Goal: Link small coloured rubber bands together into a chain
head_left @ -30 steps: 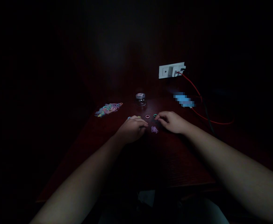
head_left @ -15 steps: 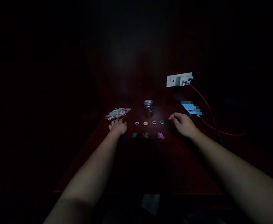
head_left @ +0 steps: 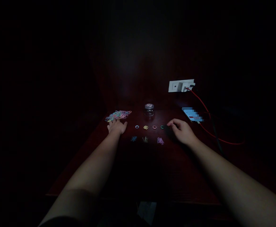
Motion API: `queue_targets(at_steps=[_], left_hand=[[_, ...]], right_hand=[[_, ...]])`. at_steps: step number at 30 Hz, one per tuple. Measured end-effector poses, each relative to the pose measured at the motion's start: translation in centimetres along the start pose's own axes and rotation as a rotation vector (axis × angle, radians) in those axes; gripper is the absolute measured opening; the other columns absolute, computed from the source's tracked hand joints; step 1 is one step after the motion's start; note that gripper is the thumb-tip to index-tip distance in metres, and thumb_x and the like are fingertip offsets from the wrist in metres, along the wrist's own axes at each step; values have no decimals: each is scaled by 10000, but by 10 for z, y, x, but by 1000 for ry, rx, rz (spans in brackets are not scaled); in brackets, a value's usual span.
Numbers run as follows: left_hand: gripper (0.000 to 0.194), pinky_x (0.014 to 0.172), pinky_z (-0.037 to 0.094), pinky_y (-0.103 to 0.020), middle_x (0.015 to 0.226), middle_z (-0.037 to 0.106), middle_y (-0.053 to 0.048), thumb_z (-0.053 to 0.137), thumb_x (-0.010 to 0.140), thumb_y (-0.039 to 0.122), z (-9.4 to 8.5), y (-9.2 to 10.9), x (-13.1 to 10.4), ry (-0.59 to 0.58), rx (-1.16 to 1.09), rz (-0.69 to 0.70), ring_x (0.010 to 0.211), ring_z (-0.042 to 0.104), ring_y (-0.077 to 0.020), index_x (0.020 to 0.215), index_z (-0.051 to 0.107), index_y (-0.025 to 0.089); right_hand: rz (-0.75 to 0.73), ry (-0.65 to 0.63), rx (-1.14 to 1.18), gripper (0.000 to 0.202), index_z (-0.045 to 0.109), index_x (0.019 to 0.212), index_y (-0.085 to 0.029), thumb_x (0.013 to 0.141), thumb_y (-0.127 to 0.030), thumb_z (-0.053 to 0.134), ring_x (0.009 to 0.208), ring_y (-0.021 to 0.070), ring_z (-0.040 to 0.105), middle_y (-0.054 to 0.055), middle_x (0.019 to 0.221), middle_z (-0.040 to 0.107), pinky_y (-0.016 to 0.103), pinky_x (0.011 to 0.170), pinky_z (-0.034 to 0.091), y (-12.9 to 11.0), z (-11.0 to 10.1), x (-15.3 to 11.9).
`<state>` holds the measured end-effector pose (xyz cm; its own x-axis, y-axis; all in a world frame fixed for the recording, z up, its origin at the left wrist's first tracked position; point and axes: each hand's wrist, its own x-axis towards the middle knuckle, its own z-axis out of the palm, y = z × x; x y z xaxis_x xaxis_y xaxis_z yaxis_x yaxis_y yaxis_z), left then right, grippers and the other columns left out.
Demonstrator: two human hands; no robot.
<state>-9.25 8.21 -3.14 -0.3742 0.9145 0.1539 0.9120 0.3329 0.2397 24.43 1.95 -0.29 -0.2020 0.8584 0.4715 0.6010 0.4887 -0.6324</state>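
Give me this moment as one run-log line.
left hand: spread at near edge of mixed-band pile | right hand: beside green band, grip unclear | jar: upright, lidded | phone: lit

The bare left forearm is stretched forward; the left hand is held palm down, fingers extended, thumb angled out; the bare right forearm is angled inward; the right hand is half-curled.
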Motion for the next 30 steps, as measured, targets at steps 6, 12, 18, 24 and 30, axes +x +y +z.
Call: queue_targets(at_steps=[6, 12, 18, 24, 30], left_hand=[[734, 972, 395, -566, 1383, 469, -190, 496, 759, 616, -2, -6, -1, 89, -82, 41, 1261, 417, -401, 1333, 478, 158], [391, 878, 485, -380, 1042, 690, -122, 595, 761, 425, -6, -13, 0, 120, -307, 66, 996, 634, -290, 1065, 656, 188], [185, 769, 488, -269, 879, 716, -47, 558, 781, 297, -6, -16, 2, 144, -382, 84, 788, 659, -189, 876, 677, 192], [207, 722, 489, -259, 856, 710, -41, 594, 765, 309, -3, -17, 3, 150, -428, 100, 751, 654, -181, 922, 660, 191], [185, 791, 489, -276, 917, 717, -40, 576, 780, 275, 0, -18, 4, 149, -439, 142, 814, 656, -186, 923, 672, 206]], right_hand=[[-33, -8, -15, 196, 642, 841, -166, 829, -214, 453, 632, 154, 546, 37, 785, 661, 268, 605, 409, -4, 2, -1], [-42, -5, -18, 201, 646, 846, -167, 832, -215, 451, 680, 163, 573, 40, 801, 668, 270, 629, 418, -5, 3, -1], [-41, -8, -26, 192, 646, 831, -167, 831, -217, 460, 652, 154, 561, 38, 799, 669, 262, 598, 406, -8, 1, -2], [-23, -20, -21, 197, 649, 848, -163, 837, -225, 462, 602, 137, 526, 34, 786, 662, 250, 561, 387, -9, 0, -2], [-16, -26, -14, 196, 654, 847, -164, 835, -228, 469, 565, 124, 501, 30, 779, 664, 246, 543, 375, -8, 1, -2]])
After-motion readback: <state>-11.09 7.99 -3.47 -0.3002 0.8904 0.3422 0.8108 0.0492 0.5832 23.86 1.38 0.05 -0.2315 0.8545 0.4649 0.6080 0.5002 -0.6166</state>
